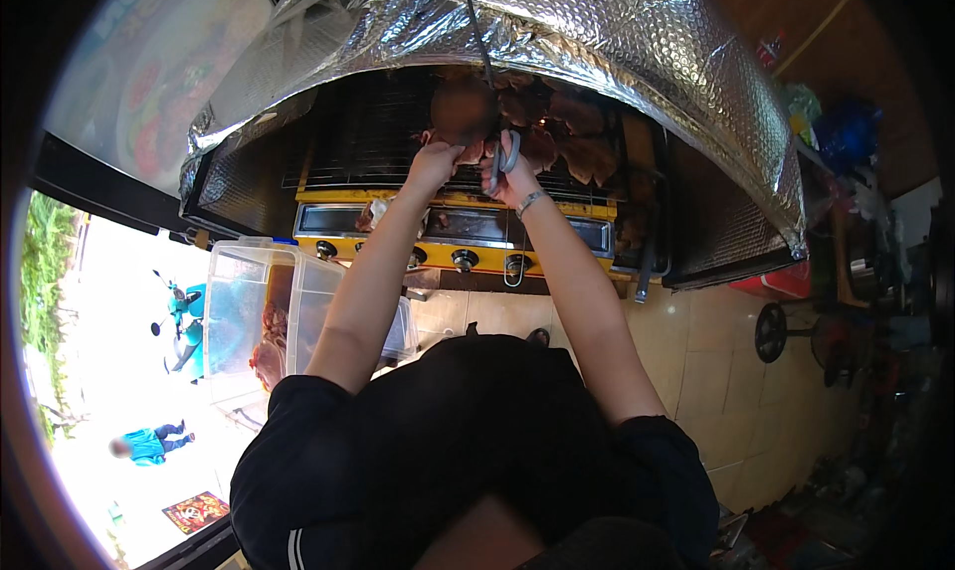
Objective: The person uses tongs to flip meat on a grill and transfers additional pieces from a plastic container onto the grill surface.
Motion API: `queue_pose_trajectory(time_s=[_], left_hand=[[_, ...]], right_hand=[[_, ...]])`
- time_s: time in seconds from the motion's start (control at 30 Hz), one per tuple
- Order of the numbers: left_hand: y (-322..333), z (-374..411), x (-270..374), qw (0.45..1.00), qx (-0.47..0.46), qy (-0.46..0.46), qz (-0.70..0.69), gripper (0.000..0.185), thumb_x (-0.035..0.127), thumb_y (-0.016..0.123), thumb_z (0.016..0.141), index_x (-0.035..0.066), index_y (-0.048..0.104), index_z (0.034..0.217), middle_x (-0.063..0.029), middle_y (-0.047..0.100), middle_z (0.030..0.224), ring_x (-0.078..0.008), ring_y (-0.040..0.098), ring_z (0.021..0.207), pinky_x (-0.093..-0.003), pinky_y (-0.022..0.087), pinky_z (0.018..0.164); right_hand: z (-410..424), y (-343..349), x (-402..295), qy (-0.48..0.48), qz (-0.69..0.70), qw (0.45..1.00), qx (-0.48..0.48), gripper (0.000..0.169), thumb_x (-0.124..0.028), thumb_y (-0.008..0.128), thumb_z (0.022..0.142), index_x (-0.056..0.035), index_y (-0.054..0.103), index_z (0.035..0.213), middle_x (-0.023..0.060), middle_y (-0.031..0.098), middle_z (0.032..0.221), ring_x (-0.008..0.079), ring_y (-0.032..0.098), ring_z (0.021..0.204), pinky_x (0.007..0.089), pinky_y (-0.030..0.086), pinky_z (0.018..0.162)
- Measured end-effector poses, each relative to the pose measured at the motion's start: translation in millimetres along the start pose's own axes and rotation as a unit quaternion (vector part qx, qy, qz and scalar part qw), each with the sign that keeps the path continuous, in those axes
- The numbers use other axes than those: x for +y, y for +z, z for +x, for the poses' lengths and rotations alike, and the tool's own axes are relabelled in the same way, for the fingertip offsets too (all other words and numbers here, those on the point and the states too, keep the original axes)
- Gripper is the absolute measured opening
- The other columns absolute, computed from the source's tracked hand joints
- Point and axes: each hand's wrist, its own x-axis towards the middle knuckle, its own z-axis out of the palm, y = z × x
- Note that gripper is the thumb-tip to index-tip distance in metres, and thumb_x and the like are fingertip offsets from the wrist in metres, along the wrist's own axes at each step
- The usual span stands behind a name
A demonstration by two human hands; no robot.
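Observation:
My right hand [513,176] is closed around grey-handled scissors [509,151], and their blades cannot be made out. Just to its left, the fingers of my left hand [434,168] pinch the near edge of a piece of meat [471,154]. Both hands are over the front part of a wire grill grate [365,141]. Browned slices of meat [578,115] cover the grate's right side, with another slice [589,160] close to the front. A round blurred patch hides what lies just beyond my left fingers.
Quilted foil [597,18] hoods the yellow grill [492,255] with its knobs [464,260]. A metal wire loop [513,271] hangs in front. Left stands a clear plastic bin [313,309] beside raw meat [270,346]. A fan [813,339] is at right; outside are a person [149,445] and a scooter [190,316].

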Motion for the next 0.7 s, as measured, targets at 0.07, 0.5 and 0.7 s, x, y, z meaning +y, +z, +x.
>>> queue_pose_trajectory(time_s=[0.07, 0.5, 0.7], left_hand=[[0.1, 4.1, -7.3, 1.000, 0.001, 0.000, 0.025, 0.033, 0.033, 0.058, 0.090, 0.006, 0.058, 0.070, -0.0013, 0.052, 0.057, -0.0118, 0.046, 0.047, -0.0270, 0.034, 0.044], [27.2, -33.3, 12.3, 0.931, 0.085, 0.071, 0.348, 0.040, 0.042, 0.053, 0.087, 0.007, 0.065, 0.101, -0.0239, 0.066, 0.084, -0.0413, 0.064, 0.082, -0.0494, 0.050, 0.073], [30.0, -60.0, 0.2, 0.973, 0.095, 0.098, 0.185, 0.043, 0.044, 0.054, 0.088, 0.004, 0.063, 0.099, -0.0221, 0.064, 0.079, -0.0394, 0.063, 0.078, -0.0444, 0.048, 0.070]], right_hand=[[5.5, -9.6, 0.5, -0.038, 0.066, 0.997, 0.008, 0.041, -0.052, 0.058, 0.087, -0.0130, 0.051, 0.077, 0.0013, 0.049, 0.056, 0.0127, 0.047, 0.041, 0.0236, 0.026, 0.032], [-219.3, -146.1, 42.6, -0.010, -0.484, 0.872, 0.075, 0.038, -0.040, 0.059, 0.090, -0.0046, 0.062, 0.078, 0.0039, 0.056, 0.056, 0.0141, 0.056, 0.051, 0.0274, 0.040, 0.044], [-204.3, -176.0, 15.6, -0.089, -0.786, 0.597, 0.132, 0.032, -0.036, 0.069, 0.077, -0.0067, 0.065, 0.090, 0.0159, 0.066, 0.078, 0.0336, 0.064, 0.075, 0.0435, 0.049, 0.065]])
